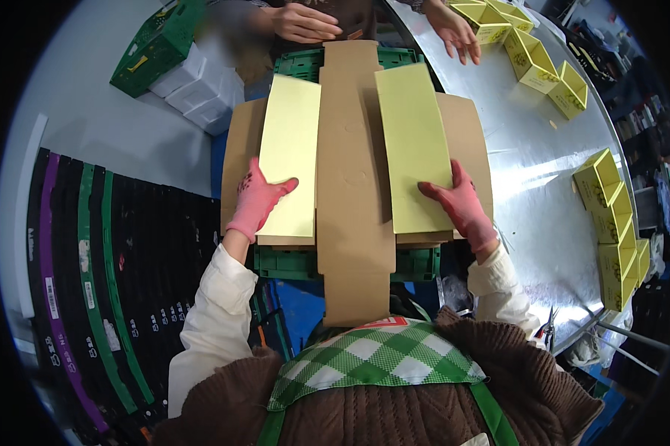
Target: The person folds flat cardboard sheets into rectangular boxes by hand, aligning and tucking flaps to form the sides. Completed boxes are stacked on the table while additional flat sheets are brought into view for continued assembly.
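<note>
My left hand (259, 197), in a pink glove, holds the outer edge of a long, flat, pale yellow card piece (292, 141). Its thumb lies across the top face. On the other side, my right hand (465, 201), also in a pink glove, grips a matching yellow card piece (413, 134) with the thumb on top and the fingers along the outer edge. Between the two pieces runs the long centre strip of a brown cardboard sheet (353, 163), with side flaps spread under the yellow pieces. How far the fingers reach beneath is hidden.
Green crates (287, 262) sit under the cardboard. A co-worker's hands (305, 24) are at the far side. Open yellow boxes (528, 59) line the metal table (528, 178) on the right. Stacked black crates (164, 260) stand left; a green crate (156, 48) rests on white boxes (205, 89).
</note>
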Demonstrator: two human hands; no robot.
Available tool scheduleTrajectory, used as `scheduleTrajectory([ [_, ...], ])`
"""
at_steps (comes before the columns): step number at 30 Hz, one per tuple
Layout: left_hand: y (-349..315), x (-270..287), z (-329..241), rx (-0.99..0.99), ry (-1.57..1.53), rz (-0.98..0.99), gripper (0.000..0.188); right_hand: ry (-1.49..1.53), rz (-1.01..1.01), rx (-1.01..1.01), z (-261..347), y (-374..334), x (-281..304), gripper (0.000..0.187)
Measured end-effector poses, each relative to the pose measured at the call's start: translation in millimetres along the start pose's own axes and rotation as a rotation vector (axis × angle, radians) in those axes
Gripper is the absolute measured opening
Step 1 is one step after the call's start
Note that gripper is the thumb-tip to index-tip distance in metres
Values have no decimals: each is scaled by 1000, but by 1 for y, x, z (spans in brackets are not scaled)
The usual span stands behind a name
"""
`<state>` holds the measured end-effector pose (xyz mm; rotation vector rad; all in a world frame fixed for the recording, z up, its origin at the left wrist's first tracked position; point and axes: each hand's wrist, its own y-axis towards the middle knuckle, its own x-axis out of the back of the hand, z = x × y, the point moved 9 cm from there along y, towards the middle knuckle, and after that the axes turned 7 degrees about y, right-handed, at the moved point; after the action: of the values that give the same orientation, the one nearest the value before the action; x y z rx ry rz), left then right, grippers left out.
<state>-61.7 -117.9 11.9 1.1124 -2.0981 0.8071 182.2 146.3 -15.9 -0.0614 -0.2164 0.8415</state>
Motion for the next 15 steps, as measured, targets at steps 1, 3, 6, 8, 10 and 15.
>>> scheduleTrajectory([
  [1, 4, 2, -8, -61, 282, -23, 71, -184, -24, -45, 6, 3, -5, 62],
  [3, -16, -9, -64, -391, 572, -311, 71, -432, -58, -14, 36, 1, -31, 60],
  [6, -52, -55, -124, -504, 930, -254, 67, -628, -193, 199, 63, -3, -69, 61],
  [8, -54, -75, -122, -687, 717, -88, 48, -557, -195, 454, 81, -16, -86, 55],
  [10, -55, -60, -110, -839, 532, 49, 39, -336, -118, 624, 87, -26, -89, 39],
  [15, -87, -27, -99, -952, 311, 672, 59, -224, 519, 613, 96, -40, -74, 33],
])
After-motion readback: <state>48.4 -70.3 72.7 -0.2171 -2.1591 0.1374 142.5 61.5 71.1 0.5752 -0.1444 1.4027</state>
